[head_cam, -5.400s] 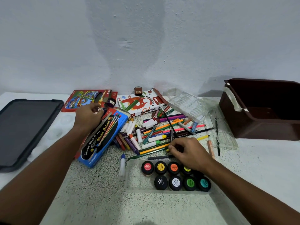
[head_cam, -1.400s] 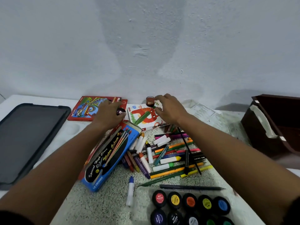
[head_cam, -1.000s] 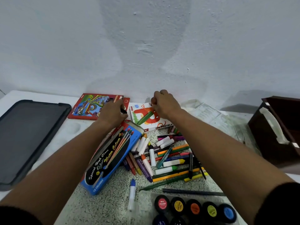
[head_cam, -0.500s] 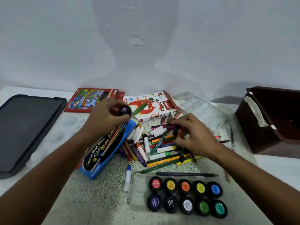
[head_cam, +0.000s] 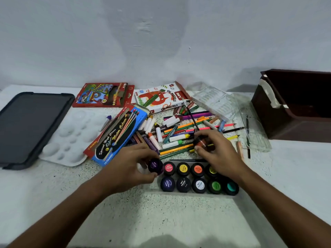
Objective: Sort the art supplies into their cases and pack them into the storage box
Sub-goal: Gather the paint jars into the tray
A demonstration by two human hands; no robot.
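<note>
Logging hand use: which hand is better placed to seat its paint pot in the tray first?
Left hand: its purple-lidded paint pot already sits at the clear plastic tray row's end; the right hand holds its brown pot above the pencils.

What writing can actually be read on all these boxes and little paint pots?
"OIL PASTELS": white oil pastel box, on its top and its front edge.
"Special High Class ... Water Colour" and "12 COLOURS": blue pencil box; the middle word is unclear.
"POSTER": paint pot lids; the rest is too blurred.
Red pencil box: print too small to read.
</note>
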